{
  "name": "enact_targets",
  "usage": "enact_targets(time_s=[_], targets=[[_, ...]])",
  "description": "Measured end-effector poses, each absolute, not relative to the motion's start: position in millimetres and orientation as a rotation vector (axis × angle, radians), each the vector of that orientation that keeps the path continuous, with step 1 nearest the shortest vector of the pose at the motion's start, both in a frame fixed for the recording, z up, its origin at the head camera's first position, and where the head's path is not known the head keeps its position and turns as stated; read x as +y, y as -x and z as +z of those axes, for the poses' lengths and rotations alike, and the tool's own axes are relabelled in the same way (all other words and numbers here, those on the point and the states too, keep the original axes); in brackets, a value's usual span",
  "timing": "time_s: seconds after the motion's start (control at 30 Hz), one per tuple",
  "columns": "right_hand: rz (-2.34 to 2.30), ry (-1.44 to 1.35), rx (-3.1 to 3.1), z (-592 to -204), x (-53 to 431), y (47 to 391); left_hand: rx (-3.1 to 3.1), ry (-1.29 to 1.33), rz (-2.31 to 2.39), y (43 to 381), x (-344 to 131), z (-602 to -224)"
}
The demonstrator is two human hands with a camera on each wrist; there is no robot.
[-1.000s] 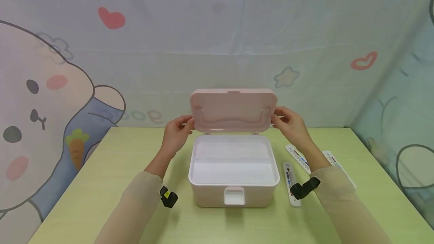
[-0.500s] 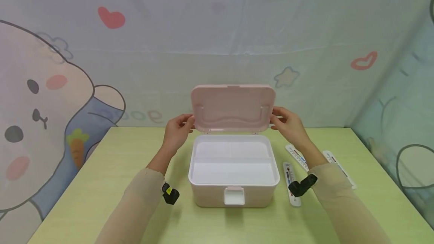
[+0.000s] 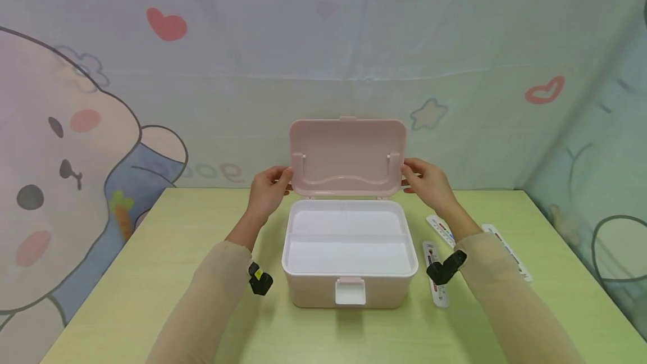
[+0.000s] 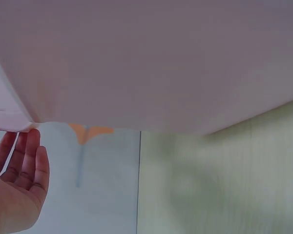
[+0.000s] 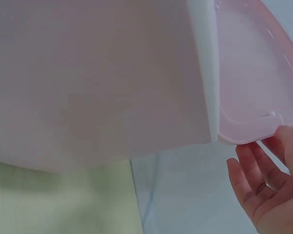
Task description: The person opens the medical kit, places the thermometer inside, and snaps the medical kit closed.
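Thermometers (image 3: pixel 440 295) lie right of box (image 3: pixel 381 293) (on table (image 3: pixel 167 274)).

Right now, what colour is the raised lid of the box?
The lid is pale pink, seen best in the head view.

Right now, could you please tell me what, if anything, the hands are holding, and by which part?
The pink lid: the left hand and right hand pinch its opposite side edges, low down.

Soft shadows on table (image 3: pixel 349 335); wrist views dimmer (slightly hazy).
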State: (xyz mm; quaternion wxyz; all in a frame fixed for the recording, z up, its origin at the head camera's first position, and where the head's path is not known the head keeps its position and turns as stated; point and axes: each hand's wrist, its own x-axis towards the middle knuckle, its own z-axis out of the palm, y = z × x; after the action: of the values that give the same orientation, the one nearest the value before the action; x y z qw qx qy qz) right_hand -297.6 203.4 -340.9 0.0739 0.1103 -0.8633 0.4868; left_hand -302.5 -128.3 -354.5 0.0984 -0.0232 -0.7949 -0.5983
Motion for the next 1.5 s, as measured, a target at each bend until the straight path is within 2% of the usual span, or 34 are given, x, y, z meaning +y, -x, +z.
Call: enact_targets(time_s=[1.13,1.5], targets=[[1.845,-0.167,-2.712,-352,201,312,-2.477,-0.050,-1.818,308,-128,-363],[1.871,-0.262,-2.717,-361,201,310,-2.555,-0.042,-1.764,309,-130,-365]])
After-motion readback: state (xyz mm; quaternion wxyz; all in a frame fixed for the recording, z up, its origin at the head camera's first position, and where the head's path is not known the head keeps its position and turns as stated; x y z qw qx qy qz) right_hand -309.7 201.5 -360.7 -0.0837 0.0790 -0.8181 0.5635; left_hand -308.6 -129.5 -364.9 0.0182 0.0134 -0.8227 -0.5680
